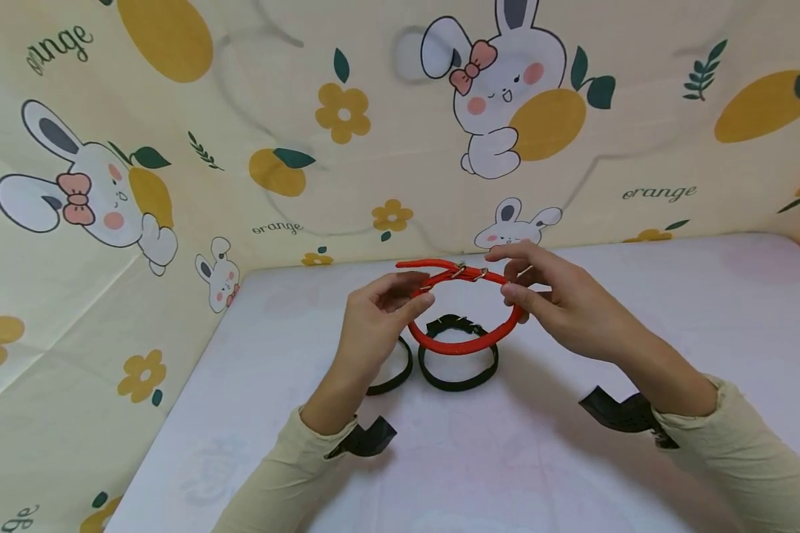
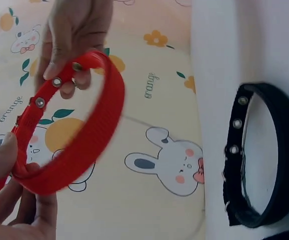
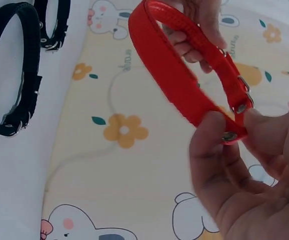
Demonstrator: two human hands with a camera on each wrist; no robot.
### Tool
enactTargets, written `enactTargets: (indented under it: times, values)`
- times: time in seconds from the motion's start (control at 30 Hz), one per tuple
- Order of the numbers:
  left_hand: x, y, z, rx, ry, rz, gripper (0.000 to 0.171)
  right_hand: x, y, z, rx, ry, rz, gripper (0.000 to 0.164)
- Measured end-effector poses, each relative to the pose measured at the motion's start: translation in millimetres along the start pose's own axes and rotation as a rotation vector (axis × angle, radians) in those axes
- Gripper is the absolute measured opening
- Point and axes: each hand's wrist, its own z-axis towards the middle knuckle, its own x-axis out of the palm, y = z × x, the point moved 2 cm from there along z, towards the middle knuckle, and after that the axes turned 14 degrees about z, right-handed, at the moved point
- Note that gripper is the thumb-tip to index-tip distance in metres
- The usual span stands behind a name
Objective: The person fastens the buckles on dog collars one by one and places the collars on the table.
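A red collar (image 1: 463, 348), buckled into a loop, is held up above the table between both hands. My left hand (image 1: 383, 314) pinches its left side between thumb and fingers, near the loose strap end. On the opposite side, my right hand (image 1: 560, 300) grips the band between thumb and fingertips. Metal eyelets and the buckle show along the red collar (image 3: 164, 70) in the right wrist view. Below it on the white surface lie two black collars, one black collar (image 1: 458, 383) under the red loop and another black collar (image 1: 396, 381) partly hidden behind my left hand.
The white table (image 1: 507, 474) spreads under both arms. A cream cloth (image 1: 347, 44) printed with rabbits and oranges stands behind it and along the left side. Black straps (image 1: 620, 411) stick out at both sleeve cuffs.
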Motion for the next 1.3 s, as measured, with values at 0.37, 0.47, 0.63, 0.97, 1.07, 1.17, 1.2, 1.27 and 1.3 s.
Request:
enactTargets:
  times: [0.37, 0.47, 0.63, 0.97, 1.07, 1.17, 1.2, 1.27, 1.3]
  values:
    - [8.3, -1.3, -7.1, 0.169, -0.053, 0.120, 0.030, 7, 0, -1, -0.055, -0.007, -0.056, 0.042]
    - [11.3, -2.8, -10.0, 0.236, -0.071, 0.184, 0.030, 13, 1, -3, -0.142, 0.022, -0.053, 0.041]
    - [14.5, -5.7, -13.7, 0.320, -0.117, 0.313, 0.029, 21, 4, -5, -0.281, 0.004, -0.057, 0.037]
    - [16.5, -6.6, -14.8, 0.316, -0.126, 0.357, 0.028, 21, 5, -7, -0.294, -0.072, -0.026, 0.033]
    - [16.1, -6.0, -15.6, 0.318, -0.132, 0.360, 0.026, 21, 6, -8, -0.282, -0.082, -0.043, 0.033]
    - [16.6, -5.6, -15.7, 0.329, -0.138, 0.372, 0.024, 22, 6, -8, -0.274, -0.089, -0.067, 0.031]
    - [16.7, -5.8, -15.9, 0.332, -0.139, 0.373, 0.024, 22, 7, -8, -0.271, -0.091, -0.076, 0.031]
    - [17.4, -6.1, -16.1, 0.335, -0.136, 0.375, 0.024, 22, 6, -9, -0.266, -0.090, -0.088, 0.030]
    - [17.8, -6.4, -16.1, 0.337, -0.136, 0.378, 0.024, 22, 6, -9, -0.264, -0.088, -0.093, 0.030]
